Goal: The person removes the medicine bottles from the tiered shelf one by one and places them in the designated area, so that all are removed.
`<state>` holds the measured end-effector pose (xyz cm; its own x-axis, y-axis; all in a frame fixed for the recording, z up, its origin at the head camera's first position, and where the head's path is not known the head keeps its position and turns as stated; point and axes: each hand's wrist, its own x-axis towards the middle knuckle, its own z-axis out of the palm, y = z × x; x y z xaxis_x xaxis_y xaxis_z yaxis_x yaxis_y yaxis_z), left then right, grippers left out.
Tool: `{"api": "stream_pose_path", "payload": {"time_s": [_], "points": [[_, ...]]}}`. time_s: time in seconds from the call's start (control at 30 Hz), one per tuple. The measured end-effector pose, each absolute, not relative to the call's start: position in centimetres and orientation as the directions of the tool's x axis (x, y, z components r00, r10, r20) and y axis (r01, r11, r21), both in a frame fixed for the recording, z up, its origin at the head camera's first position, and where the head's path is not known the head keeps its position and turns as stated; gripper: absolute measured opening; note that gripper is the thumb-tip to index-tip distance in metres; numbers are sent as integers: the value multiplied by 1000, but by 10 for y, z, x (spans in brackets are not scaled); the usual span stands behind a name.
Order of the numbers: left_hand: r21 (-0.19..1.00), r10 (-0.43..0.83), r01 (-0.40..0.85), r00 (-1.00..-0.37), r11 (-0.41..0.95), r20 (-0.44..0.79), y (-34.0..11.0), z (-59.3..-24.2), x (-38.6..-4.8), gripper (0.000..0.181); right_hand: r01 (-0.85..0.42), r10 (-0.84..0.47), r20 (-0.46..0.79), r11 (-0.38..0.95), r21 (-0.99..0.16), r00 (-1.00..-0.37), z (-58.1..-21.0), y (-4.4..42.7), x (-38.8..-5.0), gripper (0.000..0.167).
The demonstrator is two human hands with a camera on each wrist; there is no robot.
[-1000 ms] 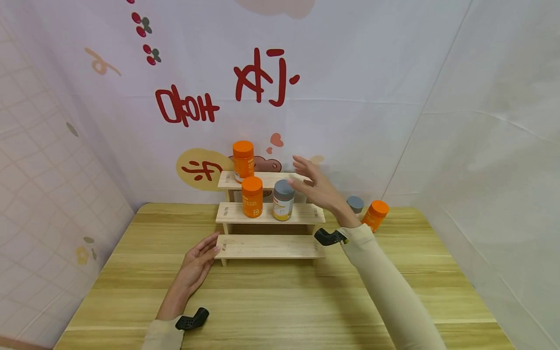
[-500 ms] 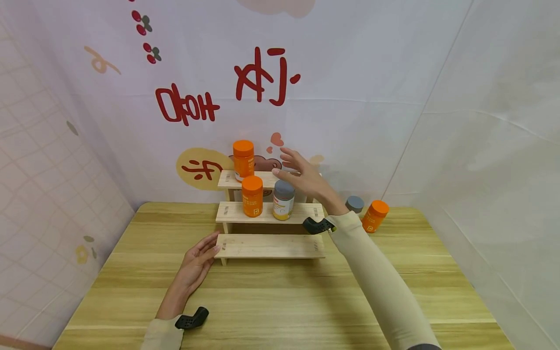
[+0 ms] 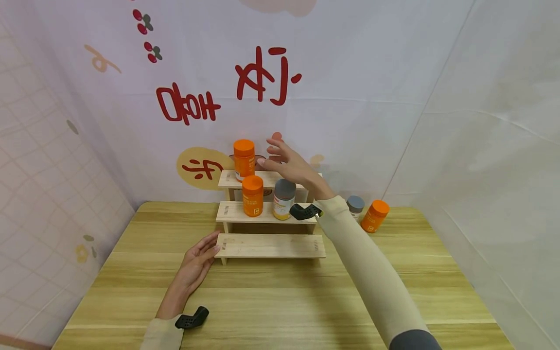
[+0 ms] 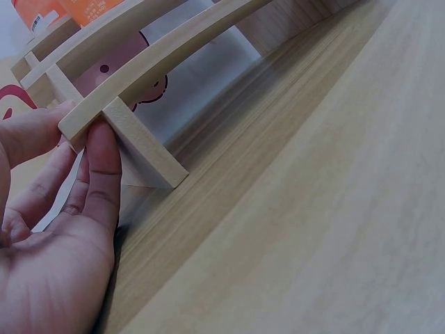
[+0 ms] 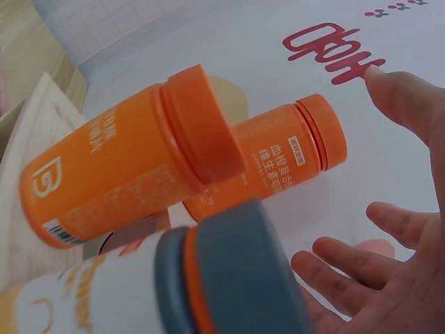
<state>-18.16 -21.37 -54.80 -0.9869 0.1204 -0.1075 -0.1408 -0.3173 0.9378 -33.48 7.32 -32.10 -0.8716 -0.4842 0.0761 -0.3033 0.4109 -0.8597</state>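
A three-tier wooden shelf rack (image 3: 271,246) stands on the table. My left hand (image 3: 195,266) pinches the left end of its lowest board, thumb at the edge and fingers beneath, as the left wrist view shows. Over the top tier hovers my right hand (image 3: 290,166), fingers spread and holding nothing. Just left of it an orange supplement bottle (image 3: 244,159) stands on the top board. On the middle board are another orange bottle (image 3: 252,196) and a white bottle with a grey lid (image 3: 281,205), partly covered by the right wrist's camera.
To the right of the rack, on the table (image 3: 262,311), stand a grey-lidded bottle (image 3: 356,204) and an orange bottle (image 3: 375,217), close together. A printed cloth wall (image 3: 350,63) rises behind the rack.
My right hand has moved left and slightly up, from above the grey-lidded bottle toward the orange bottle on the top tier. My left hand and the bottles have stayed in place.
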Motion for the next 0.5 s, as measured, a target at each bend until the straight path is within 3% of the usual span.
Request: {"api": "stream_pose_path", "payload": {"time_s": [0.5], "points": [[939, 131, -122, -988, -320, -84, -216, -552, -182, 68, -258, -529, -5, 422, -869, -848, -316, 47, -351, 90]]}}
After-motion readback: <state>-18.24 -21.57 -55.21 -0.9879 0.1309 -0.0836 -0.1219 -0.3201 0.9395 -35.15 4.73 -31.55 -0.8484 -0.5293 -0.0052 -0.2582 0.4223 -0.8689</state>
